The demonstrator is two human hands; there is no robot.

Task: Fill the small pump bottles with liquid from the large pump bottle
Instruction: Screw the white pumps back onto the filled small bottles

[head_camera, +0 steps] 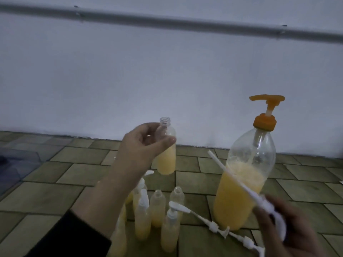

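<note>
My left hand point(143, 145) holds a small clear bottle point(167, 160) up in the air, uncapped and about two-thirds full of yellow liquid. My right hand point(289, 225), low at the right, grips a white pump head point(271, 210) whose long dip tube point(230, 173) slants up to the left across the large bottle. The large bottle point(243, 182) stands on the floor at the right, roughly half full of yellow liquid, with an orange pump top point(266, 106). Below my left arm stands a cluster of small bottles point(157, 208), some capped with white pumps, two with open necks.
Loose white pump heads with tubes point(219, 229) lie on the tiled floor point(55, 191) between the small bottles and the large one. A white wall point(167, 80) with a grey pipe point(167, 21) rises just behind. A blue transparent sheet point(16, 160) lies at far left.
</note>
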